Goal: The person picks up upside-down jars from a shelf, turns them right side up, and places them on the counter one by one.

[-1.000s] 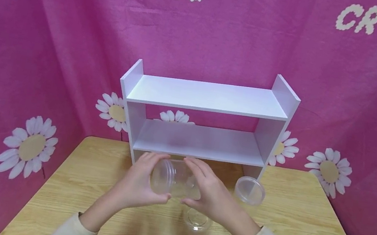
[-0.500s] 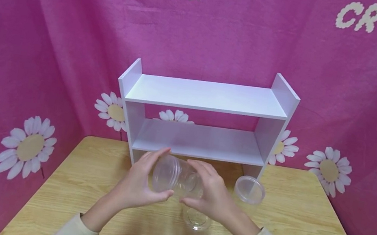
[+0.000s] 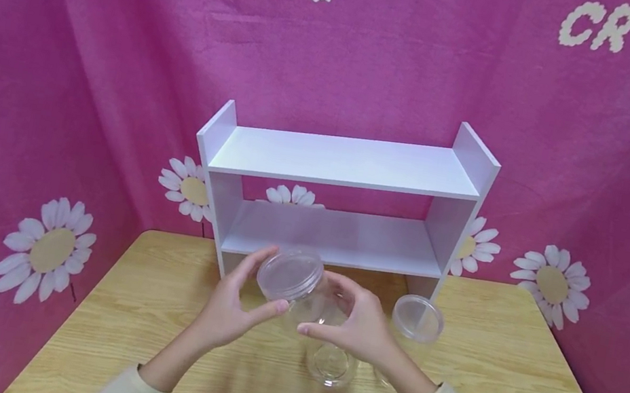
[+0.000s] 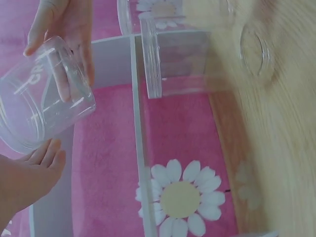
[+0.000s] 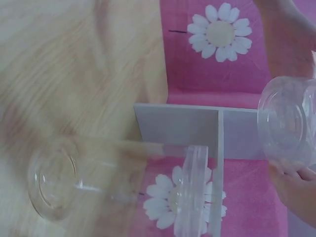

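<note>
My left hand (image 3: 231,310) and right hand (image 3: 359,324) hold a clear plastic jar (image 3: 307,302) between them, in front of the shelf. It is tilted, with its round lid (image 3: 290,275) up and toward the left hand. The left fingers and thumb curve round the lid end; the right ones hold nearer the base. In the left wrist view the held jar (image 4: 54,94) looks see-through and nothing shows inside. A second clear jar (image 3: 330,364) stands on the table below, partly hidden by the right hand. A third lidded jar (image 3: 418,319) stands to the right, partly behind the right wrist.
A white two-tier shelf (image 3: 348,160) stands at the back of the wooden table (image 3: 509,378). Behind it and at both sides hangs a pink cloth (image 3: 373,61) with daisies and white lettering.
The held jar has turned from lying sideways to a more upright tilt, its lid swinging upward. Both hands stay on it, and the right hand has shifted slightly to the right.
</note>
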The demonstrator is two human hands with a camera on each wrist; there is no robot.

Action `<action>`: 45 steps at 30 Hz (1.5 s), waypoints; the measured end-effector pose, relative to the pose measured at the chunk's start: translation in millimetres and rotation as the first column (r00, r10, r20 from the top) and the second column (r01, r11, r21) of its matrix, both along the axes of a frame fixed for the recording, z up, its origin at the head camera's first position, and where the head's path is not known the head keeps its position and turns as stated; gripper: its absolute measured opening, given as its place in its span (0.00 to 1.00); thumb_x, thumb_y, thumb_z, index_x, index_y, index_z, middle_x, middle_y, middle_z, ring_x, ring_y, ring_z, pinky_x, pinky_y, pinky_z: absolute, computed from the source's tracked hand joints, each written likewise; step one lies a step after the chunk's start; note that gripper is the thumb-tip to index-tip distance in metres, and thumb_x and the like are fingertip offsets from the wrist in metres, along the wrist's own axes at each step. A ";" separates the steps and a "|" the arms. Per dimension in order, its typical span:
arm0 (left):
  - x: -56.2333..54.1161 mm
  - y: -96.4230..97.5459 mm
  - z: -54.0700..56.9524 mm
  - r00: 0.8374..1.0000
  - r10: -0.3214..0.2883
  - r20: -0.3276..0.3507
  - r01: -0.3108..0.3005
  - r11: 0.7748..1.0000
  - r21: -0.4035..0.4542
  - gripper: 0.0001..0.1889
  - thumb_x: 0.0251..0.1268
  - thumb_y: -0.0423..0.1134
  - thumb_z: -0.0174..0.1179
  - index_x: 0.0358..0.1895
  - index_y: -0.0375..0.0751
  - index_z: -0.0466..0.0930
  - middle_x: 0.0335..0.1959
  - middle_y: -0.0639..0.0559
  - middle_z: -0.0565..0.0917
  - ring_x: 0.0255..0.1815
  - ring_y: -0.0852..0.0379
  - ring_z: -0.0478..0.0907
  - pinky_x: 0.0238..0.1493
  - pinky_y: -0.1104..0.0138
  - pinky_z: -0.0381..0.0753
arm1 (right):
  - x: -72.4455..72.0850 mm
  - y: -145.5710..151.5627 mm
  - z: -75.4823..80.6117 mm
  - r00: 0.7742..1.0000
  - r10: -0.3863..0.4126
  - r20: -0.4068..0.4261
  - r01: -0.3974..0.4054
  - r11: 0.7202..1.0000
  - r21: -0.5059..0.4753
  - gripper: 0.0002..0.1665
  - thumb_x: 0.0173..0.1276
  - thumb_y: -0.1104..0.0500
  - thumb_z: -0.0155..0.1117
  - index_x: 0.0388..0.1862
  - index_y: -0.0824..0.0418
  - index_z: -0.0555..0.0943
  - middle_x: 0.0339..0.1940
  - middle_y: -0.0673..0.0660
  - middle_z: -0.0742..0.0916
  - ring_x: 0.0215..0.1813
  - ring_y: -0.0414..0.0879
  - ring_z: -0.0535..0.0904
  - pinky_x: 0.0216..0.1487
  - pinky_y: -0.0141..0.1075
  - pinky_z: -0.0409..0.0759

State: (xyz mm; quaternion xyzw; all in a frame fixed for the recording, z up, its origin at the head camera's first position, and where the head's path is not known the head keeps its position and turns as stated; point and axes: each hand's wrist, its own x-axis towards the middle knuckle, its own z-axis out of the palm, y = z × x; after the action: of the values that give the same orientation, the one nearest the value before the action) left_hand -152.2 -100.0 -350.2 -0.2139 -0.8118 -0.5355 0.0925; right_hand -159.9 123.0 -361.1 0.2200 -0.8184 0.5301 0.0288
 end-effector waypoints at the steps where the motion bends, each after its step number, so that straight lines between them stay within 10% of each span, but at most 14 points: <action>1: -0.5 -0.2 -0.5 0.999 -0.027 0.035 0.025 0.999 0.047 0.39 0.56 0.36 0.67 0.71 0.38 0.59 0.70 0.40 0.70 0.72 0.41 0.65 0.73 0.44 0.61 | -0.2 0.0 -0.3 0.998 0.022 0.055 -0.021 0.999 -0.030 0.47 0.46 0.55 0.80 0.65 0.66 0.71 0.61 0.63 0.81 0.64 0.57 0.77 0.66 0.41 0.75; 7: -3.5 -1.8 -1.6 0.985 -0.137 0.107 0.114 0.974 0.195 0.37 0.58 0.31 0.65 0.70 0.33 0.58 0.68 0.35 0.69 0.70 0.47 0.67 0.75 0.45 0.56 | -1.4 1.0 -3.0 0.973 0.117 0.198 -0.096 0.989 -0.110 0.45 0.52 0.57 0.77 0.66 0.70 0.67 0.64 0.67 0.78 0.68 0.60 0.73 0.70 0.43 0.70; 13: -4.1 -3.7 -3.7 0.982 -0.158 0.100 0.129 0.961 0.245 0.36 0.55 0.31 0.67 0.67 0.32 0.63 0.65 0.34 0.72 0.60 0.72 0.72 0.73 0.60 0.66 | -3.0 3.5 -6.9 0.964 0.207 0.165 -0.185 0.973 -0.138 0.45 0.54 0.60 0.75 0.67 0.73 0.65 0.65 0.70 0.76 0.69 0.62 0.70 0.70 0.41 0.70; 18: -5.2 -8.1 -8.9 0.986 -0.123 0.117 0.086 0.956 0.280 0.36 0.53 0.30 0.68 0.67 0.31 0.64 0.65 0.33 0.72 0.58 0.73 0.72 0.67 0.76 0.69 | -5.2 10.5 -6.5 0.973 0.202 0.112 -0.187 0.973 -0.134 0.47 0.52 0.60 0.76 0.68 0.71 0.65 0.67 0.68 0.75 0.70 0.62 0.69 0.71 0.41 0.69; 24: -7.5 -15.5 -17.4 0.991 -0.042 0.125 0.012 0.972 0.233 0.37 0.50 0.27 0.69 0.66 0.33 0.65 0.65 0.38 0.72 0.61 0.73 0.71 0.72 0.60 0.64 | -12.4 32.5 -0.5 0.986 0.152 0.072 -0.143 0.983 -0.119 0.45 0.52 0.63 0.76 0.68 0.71 0.66 0.66 0.67 0.76 0.69 0.59 0.71 0.68 0.36 0.72; 33: -18.8 -24.8 -44.0 0.987 0.079 0.142 -0.101 0.983 0.154 0.41 0.43 0.27 0.74 0.65 0.33 0.66 0.64 0.39 0.74 0.66 0.48 0.71 0.69 0.66 0.70 | -24.1 76.2 16.0 0.999 0.021 0.050 -0.016 0.996 -0.088 0.37 0.59 0.63 0.71 0.66 0.69 0.68 0.62 0.67 0.79 0.56 0.24 0.77 0.60 0.20 0.75; 40: -24.0 -29.7 -67.2 0.974 0.112 0.197 -0.134 0.986 0.102 0.40 0.42 0.30 0.75 0.64 0.36 0.67 0.63 0.39 0.75 0.67 0.42 0.71 0.70 0.57 0.69 | -28.5 109.6 32.8 0.996 -0.091 0.001 0.090 0.987 -0.137 0.30 0.62 0.66 0.66 0.62 0.75 0.70 0.46 0.33 0.83 0.49 0.25 0.81 0.52 0.19 0.79; 45: -25.5 -32.8 -81.8 0.960 0.124 0.250 -0.146 0.987 0.073 0.41 0.42 0.32 0.76 0.64 0.37 0.67 0.63 0.38 0.75 0.68 0.40 0.70 0.69 0.55 0.70 | -29.7 132.9 35.2 0.976 -0.216 0.006 0.216 0.972 -0.088 0.26 0.65 0.61 0.66 0.60 0.70 0.73 0.42 0.30 0.84 0.45 0.24 0.81 0.46 0.18 0.81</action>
State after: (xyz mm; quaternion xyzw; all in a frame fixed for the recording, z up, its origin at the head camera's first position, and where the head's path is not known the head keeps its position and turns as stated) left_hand -177.7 -132.8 -432.0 -0.0859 -0.8045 -0.5864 0.0377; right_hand -189.6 256.0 -325.9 0.1292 -0.8131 0.5592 0.0976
